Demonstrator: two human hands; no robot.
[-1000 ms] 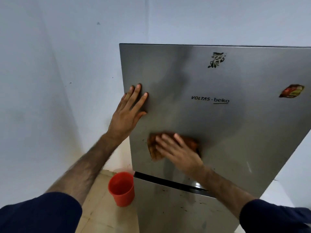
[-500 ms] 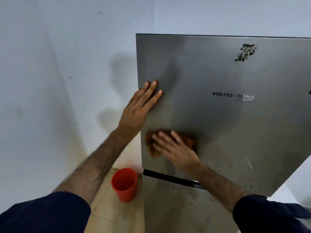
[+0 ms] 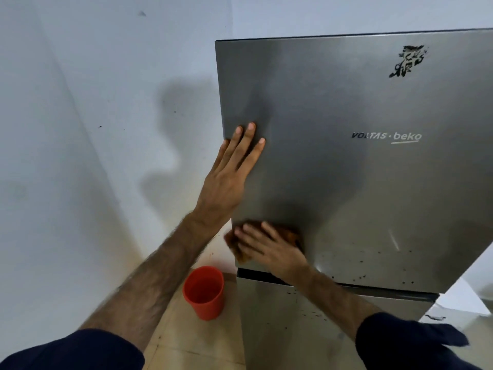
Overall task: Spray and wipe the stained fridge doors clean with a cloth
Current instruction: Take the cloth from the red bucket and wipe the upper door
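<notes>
A steel fridge fills the right half of the view. Its upper door (image 3: pixel 346 182) carries dark specks along the bottom right. The lower door (image 3: pixel 293 329) shows dark spots too. My left hand (image 3: pixel 229 180) rests flat on the upper door's left edge, fingers straight and pointing up. My right hand (image 3: pixel 269 247) presses an orange-brown cloth (image 3: pixel 290 235) flat against the lower left corner of the upper door, just above the gap between the doors. The hand hides most of the cloth.
A red plastic cup (image 3: pixel 204 295) stands on the tiled floor (image 3: pixel 192 351) left of the fridge. White walls (image 3: pixel 93 129) close in on the left. A black mark (image 3: pixel 406 61) and a brand logo (image 3: pixel 386 137) sit on the upper door.
My right hand has slid the cloth down and left to the door's bottom left corner. My left hand has stayed on the door's left edge. The view has shifted left.
</notes>
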